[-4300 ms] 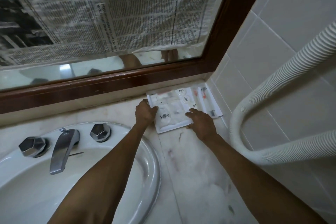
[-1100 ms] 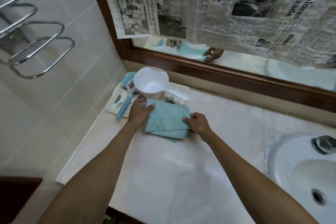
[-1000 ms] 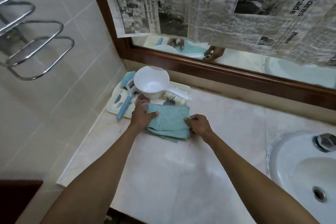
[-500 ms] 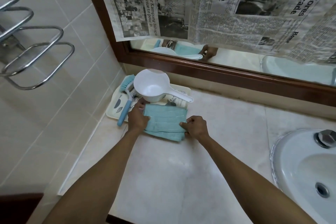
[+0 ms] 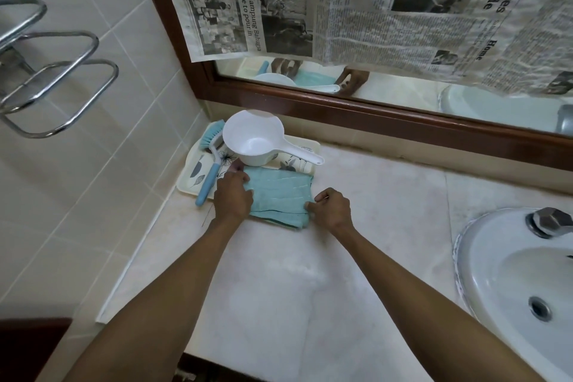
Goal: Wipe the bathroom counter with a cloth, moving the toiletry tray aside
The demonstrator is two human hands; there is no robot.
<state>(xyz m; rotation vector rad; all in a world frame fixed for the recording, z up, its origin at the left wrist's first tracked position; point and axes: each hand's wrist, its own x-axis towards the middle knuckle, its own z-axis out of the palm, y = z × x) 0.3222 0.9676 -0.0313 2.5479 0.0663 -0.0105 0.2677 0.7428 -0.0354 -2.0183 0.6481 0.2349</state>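
Since half a second ago, little is being changed: the folded cloth [image 5: 278,197] is being kept on the counter [image 5: 310,288] and both hands are being kept at its edges, with the view shifted only slightly. The left hand [image 5: 233,195] is being laid over the cloth's left edge, fingers curled down onto it. The right hand [image 5: 331,207] is being closed in a pinch on the cloth's near right corner. The cloth's far edge is being rested against the front of the toiletry tray [image 5: 193,170], which is being left in the corner by the tiled wall [image 5: 93,121] and the mirror frame [image 5: 372,121]. A white scoop [image 5: 252,141] and a blue brush [image 5: 210,164] are being carried on the tray, the scoop's handle reaching past the tray's right end. Newspaper [image 5: 356,3] is being hung over the mirror. At the right edge, part of the sink [image 5: 511,282] is being shown, and at the left a chrome rack [image 5: 52,77] on the wall.
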